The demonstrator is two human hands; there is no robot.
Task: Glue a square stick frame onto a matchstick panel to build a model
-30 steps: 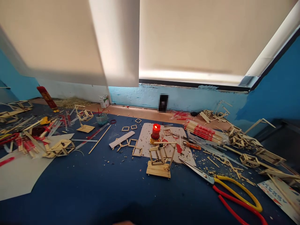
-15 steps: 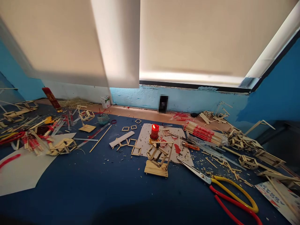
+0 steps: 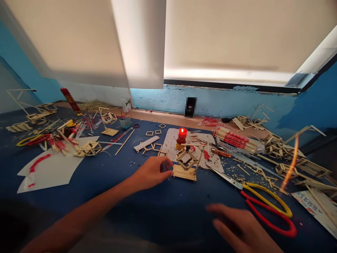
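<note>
My left hand [image 3: 154, 173] reaches to the left edge of a small stick model [image 3: 185, 171], thumb and forefinger curved with a gap between them. This model has a flat slatted base with an open cube frame hung above it. My right hand [image 3: 237, 225] is low at the right, blurred, with thumb and fingers apart and nothing seen between them. Behind the model a lit red candle [image 3: 182, 136] stands on a stained white sheet [image 3: 171, 140]. Big scissors [image 3: 265, 207] with red and yellow handles lie right of the model.
Wrapped stick bundles [image 3: 231, 139] and several stick structures [image 3: 285, 168] crowd the right side. At the left are a paper sheet [image 3: 60, 168], another stick model [image 3: 89, 148], a glass bowl [image 3: 125, 122] and a leaning red tube [image 3: 70, 101]. An orange lighter [image 3: 221, 153] lies near the candle.
Both hands have come into view from below, the left one beside the stick model. The camera view has shifted, so the table items appear higher and further right.
</note>
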